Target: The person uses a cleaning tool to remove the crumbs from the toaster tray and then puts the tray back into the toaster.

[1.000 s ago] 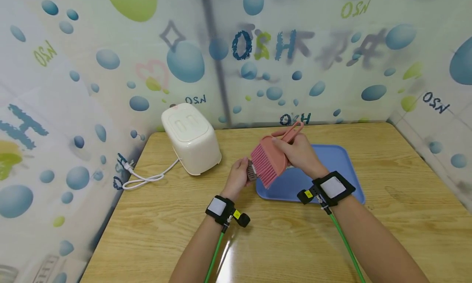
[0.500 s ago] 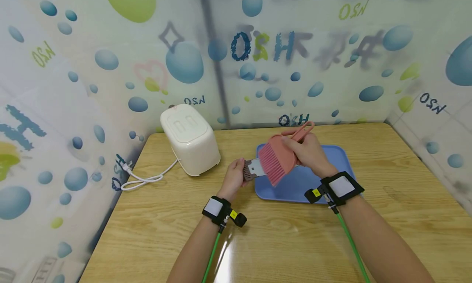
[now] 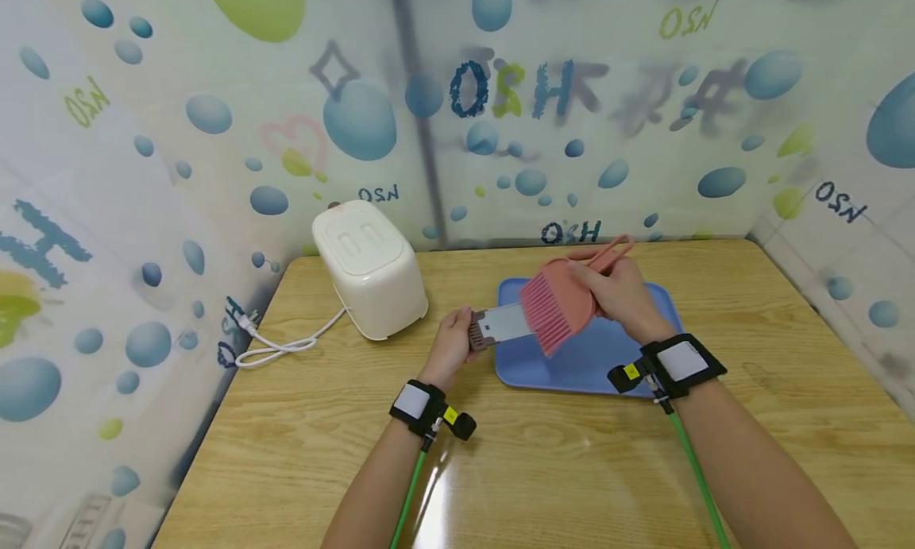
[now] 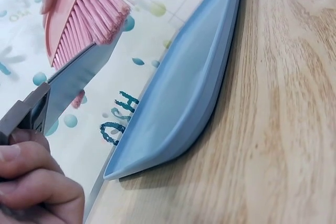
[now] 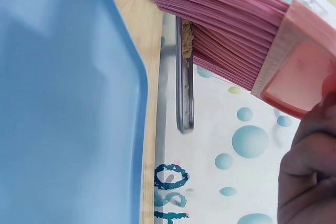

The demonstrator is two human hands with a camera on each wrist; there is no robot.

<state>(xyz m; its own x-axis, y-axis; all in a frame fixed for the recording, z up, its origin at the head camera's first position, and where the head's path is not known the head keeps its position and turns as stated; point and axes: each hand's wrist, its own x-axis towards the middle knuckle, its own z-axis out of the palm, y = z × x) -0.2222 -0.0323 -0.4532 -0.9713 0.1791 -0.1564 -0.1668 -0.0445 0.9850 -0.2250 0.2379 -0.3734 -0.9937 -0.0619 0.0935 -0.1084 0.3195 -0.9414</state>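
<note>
The brushing of the metal plate (image 3: 507,324) seems to be the step in hand: the bristles (image 5: 226,19) of the brush (image 3: 574,292) are laid across its right-hand part, and beige crumbs (image 5: 187,39) are seen against them in the right wrist view. The plate is held above the left part of the blue tray (image 3: 525,371), apart from it, its brown end being pinched between thumb and fingers of the left hand (image 3: 448,346). The brush is gripped by the right hand (image 3: 623,299), with fingers curled round it near the handle. For the next move, it is judged, the crumbs need to be pushed off the free end and dropped onto the tray, with the plate held steady or tipped slightly; by too brisk a stroke, some could be flicked onto the table (image 3: 300,446). The toaster (image 3: 375,275) is placed to the left, touched by neither hand
</note>
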